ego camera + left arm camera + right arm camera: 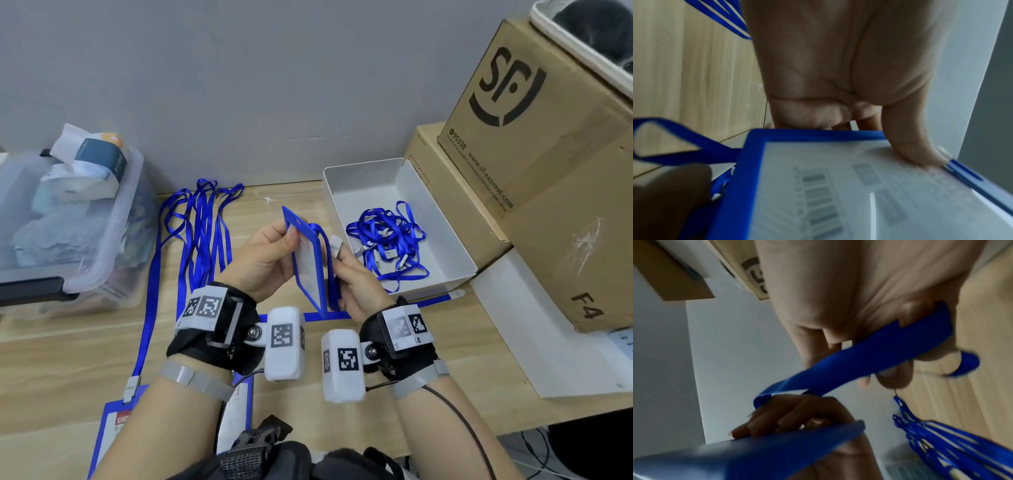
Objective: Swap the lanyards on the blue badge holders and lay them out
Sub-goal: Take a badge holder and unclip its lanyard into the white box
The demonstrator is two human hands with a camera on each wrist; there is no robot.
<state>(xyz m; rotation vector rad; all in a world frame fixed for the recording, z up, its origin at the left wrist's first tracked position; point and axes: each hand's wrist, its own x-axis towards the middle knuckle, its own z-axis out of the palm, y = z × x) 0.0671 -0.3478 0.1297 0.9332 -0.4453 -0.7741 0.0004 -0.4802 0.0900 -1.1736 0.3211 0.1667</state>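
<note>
Your wooden table (342, 370) carries the bulky things at its edges: cardboard boxes (548, 137) stacked to your right and a clear plastic bin (85, 240) to your left. Between them, near the wall, sits a white tray (445, 240) with a tangle of spare blue lanyards (387, 240) in it. To the left of your hands, finished lanyards (202, 233) are stretched out flat on the wood, and one leads down to a badge holder (116, 421) lying near your left forearm.

The badge holder you are working on (306, 260) is up in the air between your hands, above the middle of the table, tilted nearly edge-on to you. Your left hand (263, 257) pinches its top end beside the slot, thumb pressed on the clear window. Your right hand (356, 281) is closed round the blue strap (330, 270), with the white clip (336, 242) sticking up above your fingers.

The holder looks light and fairly stiff, with a smooth window that could slip, so keep your pinch on the blue frame close to the slot. The strap is limp and will twist and dangle; take it right behind the clip, where you can steer it. The clip is small and probably springy, so squeeze it squarely.
</note>
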